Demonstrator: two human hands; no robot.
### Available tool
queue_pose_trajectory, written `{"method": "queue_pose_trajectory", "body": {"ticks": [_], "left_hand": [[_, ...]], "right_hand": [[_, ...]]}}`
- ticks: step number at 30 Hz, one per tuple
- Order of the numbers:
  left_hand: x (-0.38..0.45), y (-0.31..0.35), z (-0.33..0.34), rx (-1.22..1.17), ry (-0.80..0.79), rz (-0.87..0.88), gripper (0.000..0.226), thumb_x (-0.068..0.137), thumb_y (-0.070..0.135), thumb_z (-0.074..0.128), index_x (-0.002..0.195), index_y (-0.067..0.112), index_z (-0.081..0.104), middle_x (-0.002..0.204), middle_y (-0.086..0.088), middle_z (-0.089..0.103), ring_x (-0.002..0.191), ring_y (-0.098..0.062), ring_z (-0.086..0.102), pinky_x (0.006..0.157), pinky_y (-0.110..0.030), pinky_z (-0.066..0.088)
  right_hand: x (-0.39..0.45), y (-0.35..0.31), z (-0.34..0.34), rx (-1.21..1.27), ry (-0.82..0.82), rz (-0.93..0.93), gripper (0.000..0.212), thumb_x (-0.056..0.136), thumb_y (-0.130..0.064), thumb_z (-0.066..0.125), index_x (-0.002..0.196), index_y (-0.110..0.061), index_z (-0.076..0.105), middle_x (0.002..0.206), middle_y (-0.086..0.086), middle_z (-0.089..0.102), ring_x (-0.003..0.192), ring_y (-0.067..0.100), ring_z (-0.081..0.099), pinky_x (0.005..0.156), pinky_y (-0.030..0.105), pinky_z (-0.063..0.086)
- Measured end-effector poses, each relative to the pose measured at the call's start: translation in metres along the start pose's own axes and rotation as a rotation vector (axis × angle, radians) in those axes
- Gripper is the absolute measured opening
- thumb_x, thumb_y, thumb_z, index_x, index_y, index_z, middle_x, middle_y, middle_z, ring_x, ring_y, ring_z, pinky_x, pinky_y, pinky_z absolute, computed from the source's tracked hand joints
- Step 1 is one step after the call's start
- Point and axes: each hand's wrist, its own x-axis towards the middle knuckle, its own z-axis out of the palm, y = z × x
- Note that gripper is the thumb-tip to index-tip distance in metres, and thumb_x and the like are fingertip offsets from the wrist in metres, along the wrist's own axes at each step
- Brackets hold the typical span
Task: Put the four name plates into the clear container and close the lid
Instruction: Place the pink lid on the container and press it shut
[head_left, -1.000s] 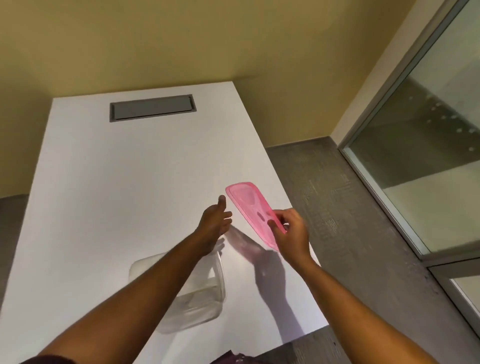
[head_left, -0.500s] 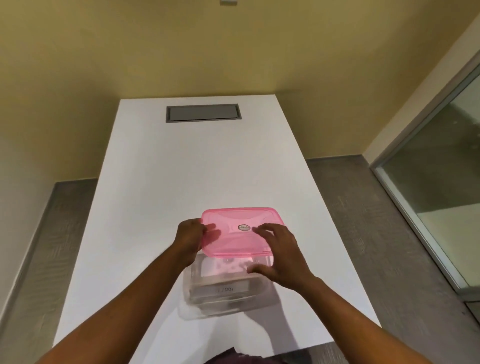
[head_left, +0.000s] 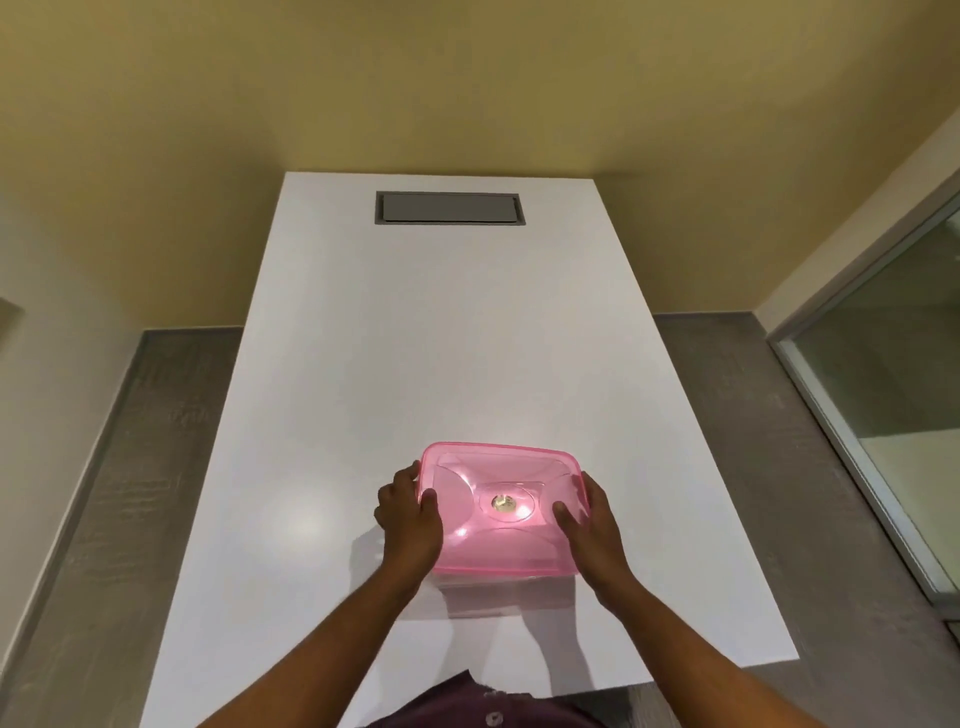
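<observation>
The pink lid (head_left: 498, 506) lies flat on top of the clear container (head_left: 485, 597), covering its whole mouth; only a strip of the clear wall shows below the lid's near edge. Container stands on the white desk (head_left: 441, 338), toward the near end, roughly centred between the long sides. Contents: cannot tell. The pink plastic and the glare on it hide the inside, and no name plates can be made out through the visible strip of wall. A small round metallic disc (head_left: 503, 503) sits in the middle of the lid.

Left hand (head_left: 408, 519) is at the lid's left edge: thumb lies on the top surface near the corner, the fingers (head_left: 400, 475) curl down around the side. Hand is clamped on the lid and container edge. Right hand (head_left: 592, 530) mirrors it at the right edge: thumb rests on the lid top, the other fingers (head_left: 589, 486) wrap the rim. Both grips are snug against the plastic, fingers kept together rather than spread.

Whether the lid has snapped fully home cannot be told; it looks level.

Further out: a grey rectangular hatch (head_left: 449, 208) is set into the desk near its far end, well apart from the container. Yellow wall (head_left: 467, 93) behind the desk, grey floor (head_left: 145, 467) on both sides, a glass panel (head_left: 883, 384) at the right. A dark maroon shirt (head_left: 493, 709) shows at the bottom edge.
</observation>
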Motion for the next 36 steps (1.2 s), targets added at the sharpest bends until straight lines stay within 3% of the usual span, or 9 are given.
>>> {"method": "queue_pose_trajectory", "body": {"ticks": [4, 10, 17, 21, 25, 29, 36], "left_hand": [[-0.004, -0.018, 0.002, 0.02, 0.008, -0.033, 0.044, 0.1, 0.013, 0.048, 0.143, 0.018, 0.044, 0.15, -0.006, 0.028, 0.139, -0.034, 0.026, 0.114, -0.05, 0.03], [0.005, -0.044, 0.005, 0.031, -0.102, 0.043, 0.053, 0.102, 0.008, 0.041, 0.152, 0.006, 0.026, 0.16, -0.012, 0.024, 0.148, -0.026, 0.026, 0.123, -0.037, 0.02], [0.006, -0.061, 0.019, 0.014, -0.137, 0.044, 0.056, 0.103, 0.011, 0.037, 0.156, 0.014, 0.018, 0.163, -0.005, 0.025, 0.149, -0.022, 0.026, 0.123, -0.034, 0.019], [-0.001, -0.068, 0.03, 0.041, -0.094, 0.068, 0.055, 0.105, 0.018, 0.035, 0.156, 0.018, 0.015, 0.163, -0.003, 0.024, 0.149, -0.022, 0.026, 0.116, -0.025, 0.017], [-0.003, -0.074, 0.036, 0.116, -0.043, 0.144, 0.055, 0.105, 0.028, 0.03, 0.156, 0.02, 0.013, 0.162, -0.004, 0.026, 0.148, -0.024, 0.029, 0.119, -0.033, 0.023], [-0.002, -0.079, 0.04, 0.172, -0.01, 0.167, 0.055, 0.104, 0.032, 0.028, 0.156, 0.022, 0.012, 0.161, -0.005, 0.027, 0.146, -0.028, 0.033, 0.118, -0.045, 0.034], [-0.003, -0.084, 0.04, 0.248, 0.01, 0.224, 0.058, 0.103, 0.032, 0.031, 0.155, 0.022, 0.009, 0.161, -0.006, 0.029, 0.144, -0.03, 0.037, 0.113, -0.046, 0.04]], "right_hand": [[0.001, 0.01, 0.01, -0.145, 0.052, -0.052, 0.063, 0.101, -0.031, 0.059, 0.157, -0.019, 0.032, 0.16, -0.001, 0.039, 0.147, 0.019, 0.039, 0.123, 0.045, 0.032], [0.009, 0.016, 0.025, -0.341, 0.132, -0.189, 0.047, 0.107, -0.021, 0.044, 0.153, -0.012, 0.038, 0.151, 0.008, 0.043, 0.14, 0.022, 0.043, 0.111, 0.028, 0.033], [0.019, 0.024, 0.025, -0.447, 0.197, -0.216, 0.043, 0.108, -0.018, 0.035, 0.151, -0.016, 0.041, 0.146, 0.006, 0.051, 0.135, 0.023, 0.049, 0.107, 0.039, 0.046], [0.024, 0.031, 0.026, -0.492, 0.281, -0.186, 0.043, 0.108, -0.02, 0.034, 0.149, -0.017, 0.046, 0.137, 0.008, 0.06, 0.127, 0.029, 0.057, 0.104, 0.044, 0.049], [0.027, 0.034, 0.029, -0.5, 0.354, -0.169, 0.04, 0.108, -0.023, 0.034, 0.144, -0.021, 0.053, 0.125, 0.006, 0.066, 0.116, 0.03, 0.064, 0.096, 0.041, 0.052], [0.03, 0.037, 0.028, -0.448, 0.382, -0.164, 0.037, 0.109, -0.024, 0.036, 0.139, -0.024, 0.059, 0.126, 0.002, 0.07, 0.116, 0.027, 0.066, 0.095, 0.033, 0.048], [0.029, 0.038, 0.026, -0.405, 0.365, -0.144, 0.036, 0.109, -0.019, 0.038, 0.136, -0.02, 0.061, 0.13, 0.001, 0.069, 0.117, 0.024, 0.064, 0.092, 0.028, 0.042]]}}
